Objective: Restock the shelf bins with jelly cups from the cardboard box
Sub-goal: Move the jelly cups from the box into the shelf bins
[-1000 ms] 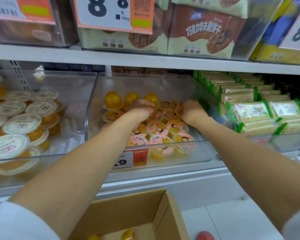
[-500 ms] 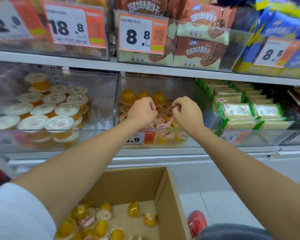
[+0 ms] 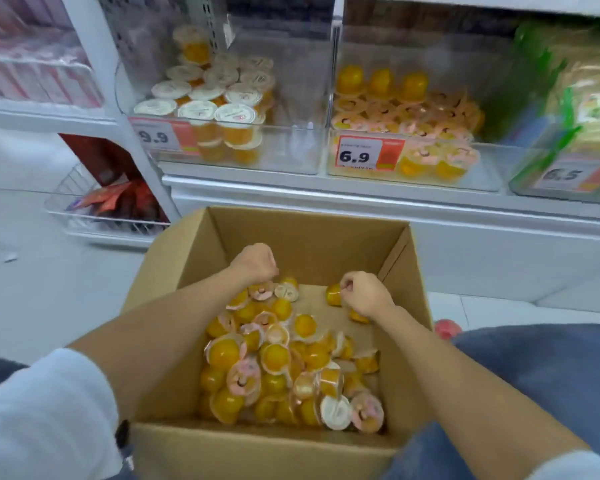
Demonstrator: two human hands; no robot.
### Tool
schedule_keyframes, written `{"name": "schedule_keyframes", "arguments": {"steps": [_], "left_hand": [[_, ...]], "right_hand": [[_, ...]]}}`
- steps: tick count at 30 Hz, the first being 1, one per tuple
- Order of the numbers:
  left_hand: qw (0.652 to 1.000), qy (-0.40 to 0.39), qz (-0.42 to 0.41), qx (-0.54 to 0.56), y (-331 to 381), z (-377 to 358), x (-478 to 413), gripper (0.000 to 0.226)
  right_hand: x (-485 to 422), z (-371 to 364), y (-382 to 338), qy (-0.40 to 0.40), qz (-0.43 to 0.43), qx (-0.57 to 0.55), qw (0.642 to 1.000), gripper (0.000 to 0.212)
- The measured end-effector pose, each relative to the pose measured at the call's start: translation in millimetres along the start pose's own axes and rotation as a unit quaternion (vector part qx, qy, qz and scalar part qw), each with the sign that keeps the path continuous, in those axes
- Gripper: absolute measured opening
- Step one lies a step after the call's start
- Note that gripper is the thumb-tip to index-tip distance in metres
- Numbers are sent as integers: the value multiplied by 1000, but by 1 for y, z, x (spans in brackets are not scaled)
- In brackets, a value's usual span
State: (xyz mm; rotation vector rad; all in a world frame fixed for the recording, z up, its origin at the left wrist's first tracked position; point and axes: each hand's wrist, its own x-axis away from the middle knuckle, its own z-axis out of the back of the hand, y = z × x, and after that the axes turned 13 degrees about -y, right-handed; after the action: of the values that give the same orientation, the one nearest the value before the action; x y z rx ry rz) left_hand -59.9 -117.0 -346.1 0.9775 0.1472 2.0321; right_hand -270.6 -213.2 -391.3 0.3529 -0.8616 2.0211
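Both hands down in the cardboard box (image 3: 174,271), lower centre of the frame. Left hand (image 3: 255,263) curled knuckles-up over the far edge of the heap; cannot tell whether holding anything, with the palm side out of sight. Right hand (image 3: 364,294) pinching a single cup (image 3: 334,294) between thumb and fingertips, near the far right of the box floor.

Loose jelly cups (image 3: 274,358) heaped across the box bottom, tipped every way, orange domes and pink foil lids mixed. Matching cups already rowed in the shelf bin (image 3: 485,178) behind the 6.9 tag (image 3: 364,155), upper right of centre.

Probably light, small, smooth-sided and a little slippery. Thin plastic walls likely to give under a hard squeeze; foil lids likely easy to puncture. Best taken by the stiffer rim or across the dome with a gentle pinch, never pressing on the lid.
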Motion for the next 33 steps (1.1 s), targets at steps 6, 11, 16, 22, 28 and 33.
{"name": "schedule_keyframes", "arguments": {"steps": [6, 11, 16, 22, 28, 33], "left_hand": [[978, -142, 83, -125, -74, -58, -36, 26], [948, -300, 77, -78, -102, -79, -54, 51], [834, -441, 63, -326, -111, -75, -56, 85], [864, -377, 41, -332, -117, -74, -51, 77], [936, -295, 34, -186, -128, -65, -43, 58], [976, -210, 62, -19, -112, -52, -32, 44]], "right_hand": [[-55, -90, 17, -179, -39, -41, 982, 7], [-79, -145, -14, -291, 17, -84, 953, 52], [-70, -190, -26, -346, 80, 130, 926, 96], [-62, -200, -21, -222, 75, -8, 972, 63], [-57, -131, -26, -218, -97, -443, 864, 35], [-41, -75, -9, -183, -95, -577, 790, 36]]}}
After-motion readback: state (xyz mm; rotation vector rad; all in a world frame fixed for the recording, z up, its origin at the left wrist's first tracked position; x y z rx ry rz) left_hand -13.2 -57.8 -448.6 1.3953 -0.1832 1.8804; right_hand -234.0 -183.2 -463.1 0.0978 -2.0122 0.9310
